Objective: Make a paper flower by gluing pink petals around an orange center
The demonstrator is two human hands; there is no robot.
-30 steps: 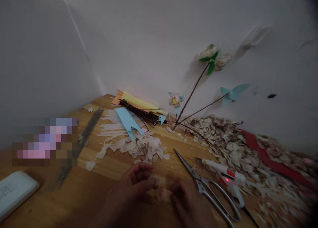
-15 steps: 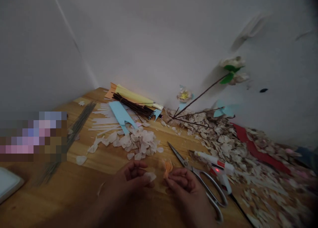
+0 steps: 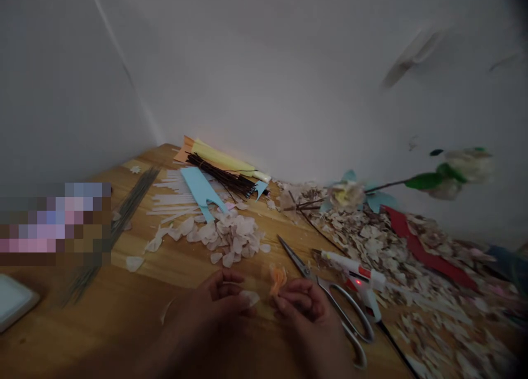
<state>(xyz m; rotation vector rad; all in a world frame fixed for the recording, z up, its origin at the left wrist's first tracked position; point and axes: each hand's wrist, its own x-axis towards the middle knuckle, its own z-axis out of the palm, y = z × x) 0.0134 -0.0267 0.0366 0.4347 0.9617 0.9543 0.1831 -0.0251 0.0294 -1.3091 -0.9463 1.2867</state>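
My left hand (image 3: 225, 297) pinches a pale, translucent petal (image 3: 249, 298) between thumb and fingers. Just to its right, my right hand (image 3: 303, 307) grips the base of a small orange flower piece (image 3: 278, 280), which has a pale petal at its upper left. The two held pieces are apart. Beyond my hands lies a heap of pale petals (image 3: 237, 236). Close by my right hand are metal scissors (image 3: 325, 285), their blades pointing away from me, and a white-and-red glue gun (image 3: 358, 274) with a red light on.
Dark stems (image 3: 220, 172), blue paper (image 3: 202, 186) and yellow paper (image 3: 223, 156) lie at the back. Thin wires (image 3: 127, 208) run along the left. Made flowers (image 3: 346, 195) and a red strip (image 3: 424, 247) rest on scattered petals (image 3: 371, 236) at right. A wall stands behind.
The long-stemmed flowers at the right have tipped down from a raised slant to almost level. Both hands have stayed nearly in place with the same pieces.
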